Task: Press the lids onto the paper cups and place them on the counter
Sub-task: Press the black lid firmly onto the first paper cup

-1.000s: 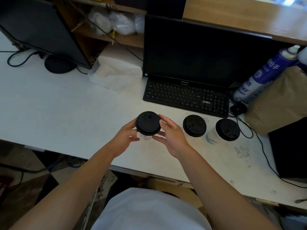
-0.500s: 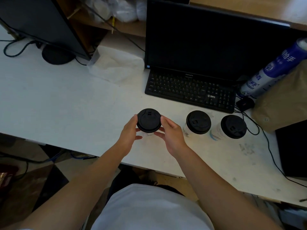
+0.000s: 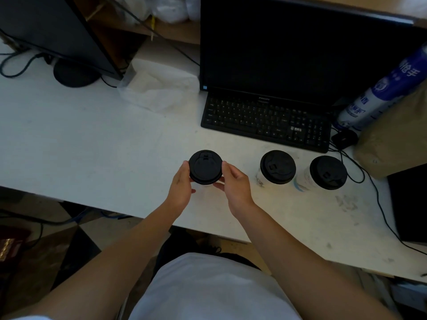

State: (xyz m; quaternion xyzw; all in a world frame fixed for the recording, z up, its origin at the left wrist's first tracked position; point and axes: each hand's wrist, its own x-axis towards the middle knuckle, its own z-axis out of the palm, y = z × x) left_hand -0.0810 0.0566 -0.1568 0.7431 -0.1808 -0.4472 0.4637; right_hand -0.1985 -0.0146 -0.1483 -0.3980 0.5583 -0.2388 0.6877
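White counter (image 3: 92, 146) before PHILIPS monitor (image 3: 277, 54): left hand (image 3: 180, 188), right hand (image 3: 236, 185) grip lidded cup (image 3: 205, 167).

Up at the back, a dark monitor (image 3: 288, 42) stands switched off, with a black keyboard (image 3: 265, 121) tucked right under its lower edge. Over to the left, a second dark screen (image 3: 46, 26) leans in on a round black base (image 3: 74, 75), with a black cable (image 3: 20, 65) looping beside it. Between the two screens sits a crumpled white wrapper (image 3: 159, 86), and behind it a wooden shelf (image 3: 138, 26) holds pale plastic bags (image 3: 166, 10). On the right, a blue-and-white spray can (image 3: 379, 93) tilts against a brown paper bag (image 3: 397, 135), with a small black device (image 3: 344, 138) at the can's foot and a thin black wire (image 3: 379, 204) trailing away toward the near edge.
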